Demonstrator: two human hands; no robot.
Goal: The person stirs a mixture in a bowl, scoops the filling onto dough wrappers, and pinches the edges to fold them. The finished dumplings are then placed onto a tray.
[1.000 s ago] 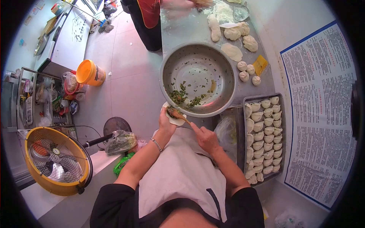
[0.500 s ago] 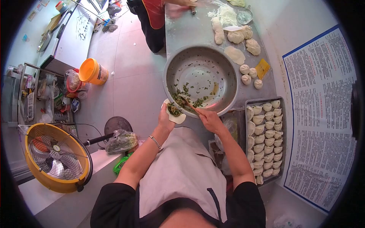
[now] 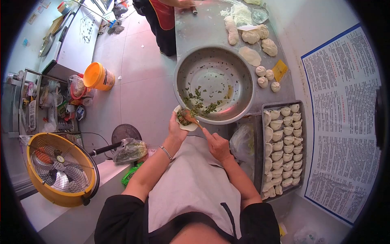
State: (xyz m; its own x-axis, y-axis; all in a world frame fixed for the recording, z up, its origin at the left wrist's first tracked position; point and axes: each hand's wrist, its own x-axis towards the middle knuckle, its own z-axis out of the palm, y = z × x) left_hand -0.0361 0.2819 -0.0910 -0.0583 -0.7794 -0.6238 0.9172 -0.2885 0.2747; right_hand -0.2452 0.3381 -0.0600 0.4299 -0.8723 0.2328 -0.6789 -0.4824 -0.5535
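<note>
A round dough wrapper [image 3: 191, 127] rests in my left hand [image 3: 175, 129], its fingers curled beneath it, with green filling on top. My right hand [image 3: 217, 145] is closed around the handle of a wooden spoon [image 3: 189, 116], whose bowl presses on the filling. Just beyond both hands is a large metal basin [image 3: 248, 97] with loose green filling [image 3: 211, 107] near its close side. To the right, a metal tray [image 3: 301, 122] holds rows of folded dumplings [image 3: 277, 135].
Flour, dough lumps [image 3: 250, 36], a flat wrapper [image 3: 250, 56] and several round buns [image 3: 262, 82] lie on the metal table [image 3: 195, 36]. A co-worker's hand [image 3: 186, 4] touches a rolling pin [image 3: 194, 11]. At left stand a yellow fan [image 3: 61, 168] and an orange bucket [image 3: 106, 79].
My right hand has moved down and slightly left, bringing the spoon out of the basin onto the wrapper. The co-worker's hand has shifted left.
</note>
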